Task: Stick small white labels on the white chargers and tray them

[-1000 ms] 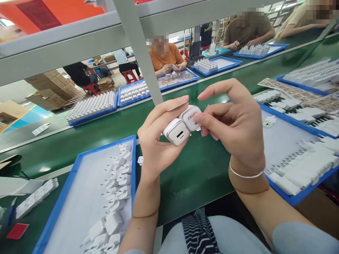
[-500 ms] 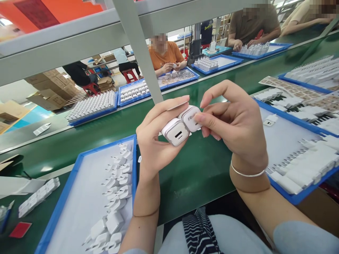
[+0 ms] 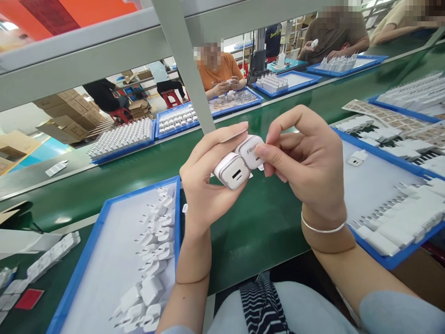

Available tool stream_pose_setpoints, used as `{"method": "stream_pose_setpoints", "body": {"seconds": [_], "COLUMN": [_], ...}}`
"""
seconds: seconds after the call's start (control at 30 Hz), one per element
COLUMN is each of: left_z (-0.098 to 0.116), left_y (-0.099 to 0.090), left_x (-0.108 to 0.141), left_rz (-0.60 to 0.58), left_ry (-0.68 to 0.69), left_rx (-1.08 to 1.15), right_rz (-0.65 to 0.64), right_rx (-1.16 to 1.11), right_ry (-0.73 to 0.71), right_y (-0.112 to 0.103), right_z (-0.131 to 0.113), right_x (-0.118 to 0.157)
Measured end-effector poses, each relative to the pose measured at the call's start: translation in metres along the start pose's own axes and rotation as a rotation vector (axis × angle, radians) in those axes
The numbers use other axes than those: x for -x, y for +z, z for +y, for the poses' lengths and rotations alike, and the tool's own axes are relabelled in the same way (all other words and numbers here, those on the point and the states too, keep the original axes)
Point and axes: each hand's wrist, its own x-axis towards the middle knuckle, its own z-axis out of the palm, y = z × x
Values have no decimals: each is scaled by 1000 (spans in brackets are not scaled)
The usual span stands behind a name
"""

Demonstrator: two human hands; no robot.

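Two chargers in one hold, a thumb at the lettered face

From where I stand, the left hand [image 3: 203, 183] is curled around two white chargers set side by side, fingers over the top and thumb beneath. The nearer charger [image 3: 233, 172] shows a dark slot above a smaller one; the farther charger [image 3: 249, 151] shows grey lettering, partly covered by the other thumb. Both are up in the air over the green bench [image 3: 255, 227], between a left tray [image 3: 100, 241] of loose plug units [image 3: 150, 290] and a right tray [image 3: 370, 185] lined with more.

The right hand [image 3: 304, 162] has its thumb at the lettered face and its fingers bent in a narrow gap; I cannot tell whether anything thin is pinched there.

To do this well, I'd say the left hold should be snug but not squeezing, so the pair doesn't roll apart. The right thumb should press flat and lightly, clear of the lettering and the slot. A loose hold could let the farther charger twist under that touch. Tilting both faces toward the eyes, as here, helps.
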Motion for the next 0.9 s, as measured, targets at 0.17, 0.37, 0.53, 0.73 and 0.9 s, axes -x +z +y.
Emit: {"method": "stream_pose_setpoints", "body": {"seconds": [0.17, 0.37, 0.53, 0.73, 0.9], "left_z": [-4, -7, -6, -6, -6], "left_y": [2, 2, 1, 1, 3], "left_x": [0, 0, 0, 0, 1], "left_rz": [-2, -36, -75, -50, -43], "left_ry": [21, -20, -50, -77, -98], "left_rx": [70, 92, 41, 106, 151], "right_rz": [-13, -33, -55, -43, -45], "right_rx": [36, 7, 33, 67, 82], "right_ry": [20, 7, -10, 4, -36], "right_y": [-3, -4, -5, -4, -4], "right_z": [-1, 0, 1, 1, 2], "right_x": [-1, -4, -6, -4, -4]}}
